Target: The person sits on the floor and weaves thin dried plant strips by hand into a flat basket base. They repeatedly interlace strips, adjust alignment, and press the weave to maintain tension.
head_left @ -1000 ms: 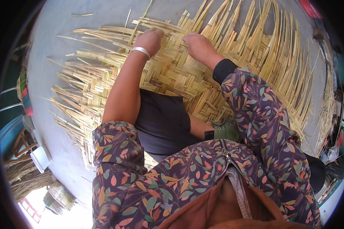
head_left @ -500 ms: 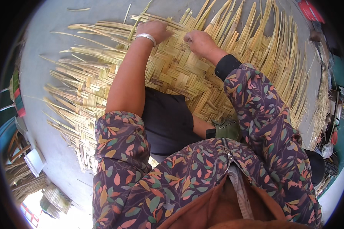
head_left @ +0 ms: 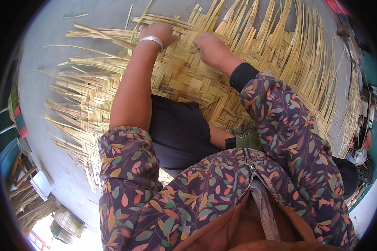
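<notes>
Centrally, a woven mat of pale yellow strips (head_left: 184, 79) is seen spread flat on the grey floor (head_left: 50, 62), its finished plaiting lying under and just ahead of the person. Loose strip ends (head_left: 289, 50) are fanned out unwoven along the far and right sides — and ragged ends jut out at the left edge too. The near part of the mat is hidden by the dark lap and the leaf-patterned sleeves. The left hand (head_left: 159, 33), with a silver bangle (head_left: 151, 40) at the wrist, is pressed on the weave at its far edge; whether anything is pinched cannot be told, as the fingertips are turned away. The right hand (head_left: 211, 48) is laid on the strips close beside it, fingers curled down, its grip likewise hidden. Bare floor is left open beyond the left fringe — clutter at the rim is too warped to make out.
</notes>
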Tool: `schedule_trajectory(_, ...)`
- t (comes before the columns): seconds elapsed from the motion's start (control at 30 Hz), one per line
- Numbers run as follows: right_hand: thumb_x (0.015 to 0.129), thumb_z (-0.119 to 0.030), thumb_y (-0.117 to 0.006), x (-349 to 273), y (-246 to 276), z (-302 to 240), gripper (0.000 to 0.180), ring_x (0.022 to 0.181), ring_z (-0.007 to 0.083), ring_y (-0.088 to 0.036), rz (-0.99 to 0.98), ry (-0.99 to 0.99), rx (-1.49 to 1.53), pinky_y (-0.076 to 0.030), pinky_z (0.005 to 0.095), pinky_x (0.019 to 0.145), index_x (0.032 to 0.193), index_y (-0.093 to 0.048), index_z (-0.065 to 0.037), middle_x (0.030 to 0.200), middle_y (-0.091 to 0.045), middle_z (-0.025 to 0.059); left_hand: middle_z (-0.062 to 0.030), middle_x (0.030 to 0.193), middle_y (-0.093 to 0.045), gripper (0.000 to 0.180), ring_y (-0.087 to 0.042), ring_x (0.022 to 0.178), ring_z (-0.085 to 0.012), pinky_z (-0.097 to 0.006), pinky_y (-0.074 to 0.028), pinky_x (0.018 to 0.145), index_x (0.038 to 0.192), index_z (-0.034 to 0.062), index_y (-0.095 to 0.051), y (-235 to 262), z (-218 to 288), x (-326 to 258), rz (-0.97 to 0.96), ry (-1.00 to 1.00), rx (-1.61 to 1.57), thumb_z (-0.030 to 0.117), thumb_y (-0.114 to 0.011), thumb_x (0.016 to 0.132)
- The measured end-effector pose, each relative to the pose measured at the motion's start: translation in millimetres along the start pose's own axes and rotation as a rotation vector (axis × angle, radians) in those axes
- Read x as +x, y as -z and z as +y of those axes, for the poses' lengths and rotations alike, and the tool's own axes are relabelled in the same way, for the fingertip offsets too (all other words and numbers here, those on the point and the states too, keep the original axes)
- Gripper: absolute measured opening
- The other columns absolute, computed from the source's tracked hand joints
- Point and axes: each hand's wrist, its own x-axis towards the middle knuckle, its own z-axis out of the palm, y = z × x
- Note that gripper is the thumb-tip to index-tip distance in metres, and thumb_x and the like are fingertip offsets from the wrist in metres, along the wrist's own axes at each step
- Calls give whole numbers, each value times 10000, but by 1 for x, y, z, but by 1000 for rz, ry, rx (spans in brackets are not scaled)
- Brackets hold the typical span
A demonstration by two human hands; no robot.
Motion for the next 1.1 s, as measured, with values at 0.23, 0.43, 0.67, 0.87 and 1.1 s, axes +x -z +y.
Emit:
schedule_trajectory(0.23, 713, -27, -537, -41, -4, -25, 300, 1000, 314, -504, 267, 133, -17, -427, 373, 885, 1011, -573, -11, 1011, -559, 148, -51, 1134, -587, 293, -525, 1098, -276, -447, -402, 910, 1033, 163, -621, -10, 7, -10, 292, -84, -33, 300, -637, 774)
schedule_trajectory(0.43, 715, -40, -542, -33, 1, 8, 250, 983, 322, -511, 396, -17, 15, -429, 392, 871, 958, -598, -12, 1015, -559, 151, -51, 1178, -558, 330, -508, 1139, -239, -407, -416, 925, 1127, 155, -593, -25, 15, -5, 300, -220, -43, 87, -478, 824)
schedule_trajectory(0.67, 718, -1, -510, -12, 3, 26, 267, 935, 360, -523, 132, -77, 72, -419, 415, 848, 963, -617, 7, 910, -572, 173, -25, 1167, -551, 255, -510, 1128, -239, -427, -400, 930, 1047, 204, -626, -26, 13, 0, 262, -149, -89, 150, -494, 835)
schedule_trajectory(0.87, 702, -56, -544, -7, 7, 31, 146, 876, 380, -558, 63, -93, 125, -455, 430, 789, 805, -634, -5, 867, -579, 196, -16, 1085, -566, 136, -523, 1093, -228, -433, -400, 906, 888, 199, -638, -17, 18, 0, 191, -128, -18, 196, -520, 820)
schedule_trajectory(1.1, 708, -41, -533, -20, 9, 17, 157, 907, 351, -548, 59, -114, 11, -453, 408, 807, 834, -624, -18, 895, -576, 161, -50, 1045, -584, 146, -535, 1062, -224, -450, -376, 903, 829, 167, -649, -5, 25, 3, 103, -134, 31, 178, -509, 791)
